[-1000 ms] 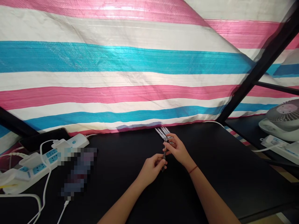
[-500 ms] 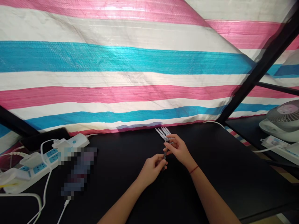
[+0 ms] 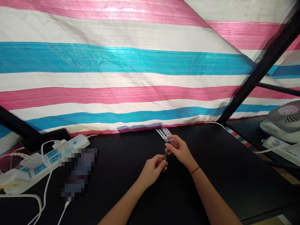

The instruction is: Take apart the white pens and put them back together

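Observation:
Both my hands hold one dark pen (image 3: 165,153) upright over the black table (image 3: 234,168). My left hand (image 3: 152,170) is closed round its lower end. My right hand (image 3: 179,149) pinches its upper end with thumb and fingers; a thin red band circles that wrist. Just behind my right hand several white pens (image 3: 163,133) lie side by side on the table, close to the striped sheet.
A pink, white and blue striped tarpaulin (image 3: 122,68) hangs right behind the table. White power strips (image 3: 35,164) with plugs and cables lie at the left. A black frame bar (image 3: 257,68) slants at right; a small fan (image 3: 283,120) and another power strip (image 3: 278,147) sit beyond.
Almost nothing has moved. My hands keep their grip on the pen; the right hand's fingers have shifted very slightly at the pen's top.

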Motion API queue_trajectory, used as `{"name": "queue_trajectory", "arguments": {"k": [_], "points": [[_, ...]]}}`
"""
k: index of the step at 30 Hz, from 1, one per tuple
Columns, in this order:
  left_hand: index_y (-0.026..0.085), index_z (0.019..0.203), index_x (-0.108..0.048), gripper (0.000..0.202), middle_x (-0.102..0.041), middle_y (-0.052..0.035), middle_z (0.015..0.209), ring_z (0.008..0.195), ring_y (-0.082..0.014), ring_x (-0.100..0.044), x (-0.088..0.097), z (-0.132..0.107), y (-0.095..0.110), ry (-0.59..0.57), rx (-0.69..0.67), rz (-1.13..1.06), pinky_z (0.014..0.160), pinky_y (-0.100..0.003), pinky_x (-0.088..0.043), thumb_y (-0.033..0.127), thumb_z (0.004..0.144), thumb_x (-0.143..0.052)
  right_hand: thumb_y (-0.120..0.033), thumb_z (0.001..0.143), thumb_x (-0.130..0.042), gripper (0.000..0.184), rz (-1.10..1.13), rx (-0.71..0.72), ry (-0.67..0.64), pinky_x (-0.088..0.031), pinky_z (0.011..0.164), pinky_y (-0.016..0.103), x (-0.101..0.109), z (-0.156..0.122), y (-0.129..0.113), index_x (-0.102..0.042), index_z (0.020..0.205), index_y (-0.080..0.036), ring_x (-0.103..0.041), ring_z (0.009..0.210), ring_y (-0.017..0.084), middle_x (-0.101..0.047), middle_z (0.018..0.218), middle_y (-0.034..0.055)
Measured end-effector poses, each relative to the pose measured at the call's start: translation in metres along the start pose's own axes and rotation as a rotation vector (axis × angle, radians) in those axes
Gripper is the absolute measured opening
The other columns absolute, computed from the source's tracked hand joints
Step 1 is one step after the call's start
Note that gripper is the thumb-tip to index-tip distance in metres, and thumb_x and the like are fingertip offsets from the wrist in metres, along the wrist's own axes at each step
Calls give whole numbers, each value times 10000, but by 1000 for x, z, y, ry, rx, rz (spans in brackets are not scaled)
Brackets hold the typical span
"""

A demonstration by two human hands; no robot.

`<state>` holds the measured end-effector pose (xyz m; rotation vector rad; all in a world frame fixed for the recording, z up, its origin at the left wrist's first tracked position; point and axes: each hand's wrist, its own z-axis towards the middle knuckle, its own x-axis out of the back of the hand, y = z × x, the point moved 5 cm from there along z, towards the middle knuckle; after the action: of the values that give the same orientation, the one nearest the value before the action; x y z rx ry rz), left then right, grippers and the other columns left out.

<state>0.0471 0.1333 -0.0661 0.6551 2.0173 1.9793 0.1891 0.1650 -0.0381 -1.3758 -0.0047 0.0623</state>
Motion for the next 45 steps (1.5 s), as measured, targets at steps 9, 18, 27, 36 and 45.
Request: {"name": "queue_trajectory", "arguments": {"k": [9,18,27,36,45], "points": [[175,1010,-601,255,-687,-56,890,761,-174,-660,-1,-2,3,10,-8,8,704,-297,-507,353,848,-515,-375,736,-675,334,-21,10,2,-547,542,297,2,0,-1,-572,1001,-198,-651,661,185,-586,709,-7],[163,1044,-582,309,-663,-65,917,779,-172,-650,6,3,-6,150,-21,-129,724,-311,-527,391,839,-543,-376,805,-591,378,-235,22,-24,-505,526,249,-4,-2,2,-529,1148,-229,-615,600,127,-612,861,15],[170,976,-563,301,-617,-32,977,926,-181,-619,20,8,-17,342,0,-372,845,-346,-532,395,784,-620,-291,792,-603,132,-496,101,-260,-447,539,231,-25,-10,-9,-672,845,-191,-574,606,132,-649,723,11],[169,1088,-535,420,-606,-40,897,845,-184,-643,18,9,-19,326,24,-333,787,-351,-544,420,765,-635,-270,803,-559,147,-639,152,-30,-475,619,290,4,0,0,-673,859,-197,-608,681,183,-677,789,48],[161,1024,-560,319,-582,-9,779,699,-142,-610,16,7,-14,295,3,-249,661,-290,-525,386,799,-570,-275,822,-490,204,-1086,-179,311,-405,621,273,86,8,25,-679,810,-200,-626,730,204,-678,783,64]]}}
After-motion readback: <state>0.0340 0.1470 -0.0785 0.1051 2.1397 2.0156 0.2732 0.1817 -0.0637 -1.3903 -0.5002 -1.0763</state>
